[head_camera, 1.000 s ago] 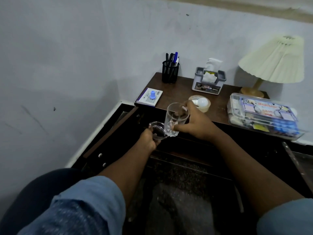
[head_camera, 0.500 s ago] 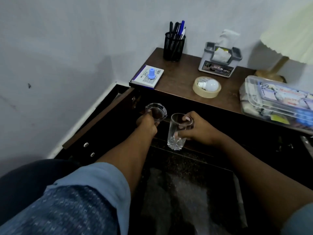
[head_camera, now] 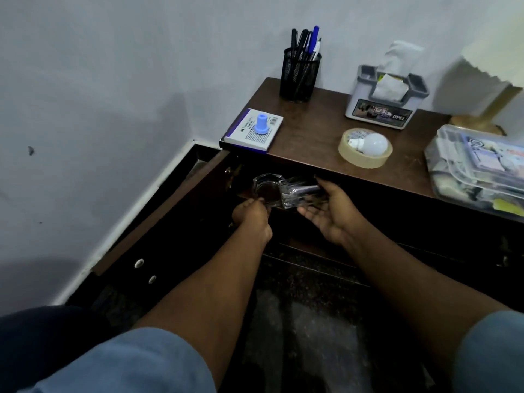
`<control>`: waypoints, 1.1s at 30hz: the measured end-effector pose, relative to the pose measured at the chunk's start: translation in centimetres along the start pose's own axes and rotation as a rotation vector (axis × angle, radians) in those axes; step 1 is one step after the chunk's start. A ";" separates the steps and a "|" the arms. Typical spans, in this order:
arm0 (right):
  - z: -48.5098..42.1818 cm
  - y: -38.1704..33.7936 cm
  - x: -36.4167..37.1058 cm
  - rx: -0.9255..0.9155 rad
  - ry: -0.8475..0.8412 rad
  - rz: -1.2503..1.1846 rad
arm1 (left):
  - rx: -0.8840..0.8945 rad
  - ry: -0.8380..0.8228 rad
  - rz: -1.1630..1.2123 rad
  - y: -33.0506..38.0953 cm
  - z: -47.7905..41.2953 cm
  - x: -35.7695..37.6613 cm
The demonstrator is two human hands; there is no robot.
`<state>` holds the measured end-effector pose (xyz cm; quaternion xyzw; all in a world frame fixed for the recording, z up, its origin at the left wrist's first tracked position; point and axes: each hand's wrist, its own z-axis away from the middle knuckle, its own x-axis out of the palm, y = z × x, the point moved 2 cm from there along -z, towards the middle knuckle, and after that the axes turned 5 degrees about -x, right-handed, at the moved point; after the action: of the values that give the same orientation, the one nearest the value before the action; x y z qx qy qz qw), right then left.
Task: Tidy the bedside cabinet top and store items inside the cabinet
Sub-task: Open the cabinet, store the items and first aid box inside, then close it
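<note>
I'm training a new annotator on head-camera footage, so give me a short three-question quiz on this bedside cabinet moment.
1. True or false: the light bulb lies inside the tape roll.
2. The drinking glass in the right hand is: A upright, B tipped on its side, C standing upside down.
3. What does the left hand hold?

Key: 1 true. 2 B. 3 the glass ashtray.
</note>
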<state>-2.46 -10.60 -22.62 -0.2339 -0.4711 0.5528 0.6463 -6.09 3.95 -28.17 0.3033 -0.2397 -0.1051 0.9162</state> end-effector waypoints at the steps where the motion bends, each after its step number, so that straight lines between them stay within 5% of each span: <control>1: -0.3 0.2 0.6 -0.001 0.000 -0.023 | -0.013 0.004 0.020 0.0 -0.4 0.0; 18: -5.0 1.5 5.9 -0.155 0.169 0.141 | -0.135 -0.052 0.017 0.7 -1.4 -0.4; 33: -5.0 2.4 7.6 -0.321 -0.002 0.520 | -0.106 -0.090 0.043 1.0 -0.7 -0.5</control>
<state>0.27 -1.69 -24.18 -0.4455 -0.4773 0.6183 0.4375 -6.14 5.30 -28.19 0.2443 -0.2811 -0.1114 0.9214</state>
